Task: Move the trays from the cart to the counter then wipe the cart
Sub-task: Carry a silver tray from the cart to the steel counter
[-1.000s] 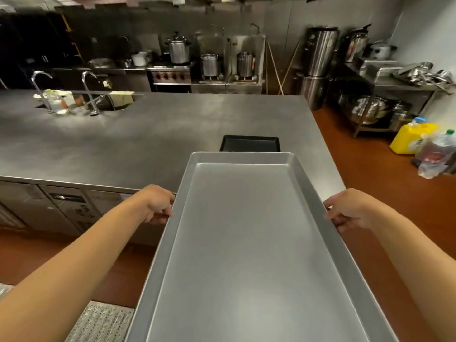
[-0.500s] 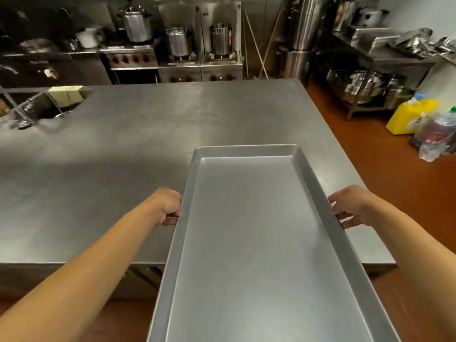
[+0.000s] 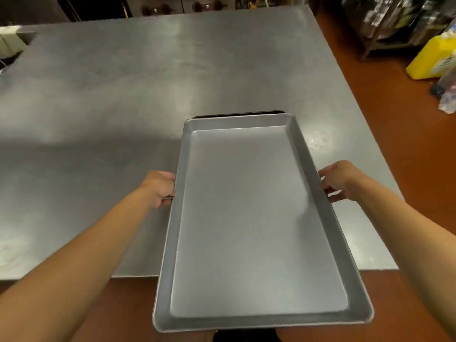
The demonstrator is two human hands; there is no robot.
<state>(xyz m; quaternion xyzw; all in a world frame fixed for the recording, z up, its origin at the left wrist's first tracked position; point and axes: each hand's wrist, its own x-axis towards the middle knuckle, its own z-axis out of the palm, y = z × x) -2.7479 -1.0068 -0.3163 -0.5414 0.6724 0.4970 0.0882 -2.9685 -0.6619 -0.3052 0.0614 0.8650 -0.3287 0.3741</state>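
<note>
A long, empty, grey metal tray (image 3: pixel 256 218) is held over the near right part of the steel counter (image 3: pixel 123 107), its near end sticking out past the counter's front edge. My left hand (image 3: pixel 161 187) grips the tray's left rim and my right hand (image 3: pixel 339 180) grips its right rim, both about a third of the way down from the far end. A thin dark edge of a black tray (image 3: pixel 237 115) shows just beyond and under the far end. The cart is out of view.
A sink cut-out with a pale cloth (image 3: pixel 9 41) is at the counter's far left. A yellow jug (image 3: pixel 434 58) and plastic bottles (image 3: pixel 447 95) stand on the red-brown floor at the right, beside metal shelving. Stove fronts line the back.
I have stepped closer to the counter and the view tilted down. The tray has travelled forward over the counter, and its far end now covers most of the black tray.
</note>
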